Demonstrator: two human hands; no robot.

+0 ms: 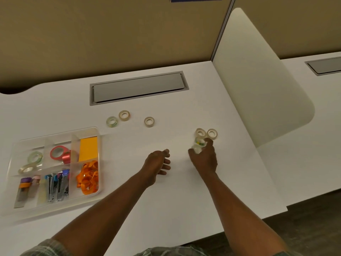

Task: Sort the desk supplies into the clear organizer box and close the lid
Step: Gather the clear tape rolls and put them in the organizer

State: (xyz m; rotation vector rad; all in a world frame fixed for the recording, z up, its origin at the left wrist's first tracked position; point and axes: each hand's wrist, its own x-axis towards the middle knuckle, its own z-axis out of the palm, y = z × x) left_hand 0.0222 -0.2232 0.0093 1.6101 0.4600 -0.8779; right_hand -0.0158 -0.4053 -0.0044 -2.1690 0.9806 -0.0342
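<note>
1. From the head camera we see a white table [184,182] with a clear organizer box [55,206] lying open at the left.
2. In the box's compartments we make out a green tape roll [35,157], a red tape roll [58,153], an orange paper pad [88,148], an orange ribbon [88,179] and a row of staplers [57,187].
3. Our right hand [205,157] is closed around a small clear tape roll [198,145], held just above the table.
4. Two more clear rolls, one [200,132] and another [212,133], lie side by side just beyond that hand, the nearer one touching or almost touching the held roll; we cannot tell which.
5. Our left hand [156,163] hovers beside the right one, fingers loosely curled and holding nothing.
6. Farther back, a greenish roll [112,121] and a beige roll [124,115] sit close together, with a third roll [149,121] apart to their right.
7. A grey cable hatch [138,87] is set into the table behind them.
</note>
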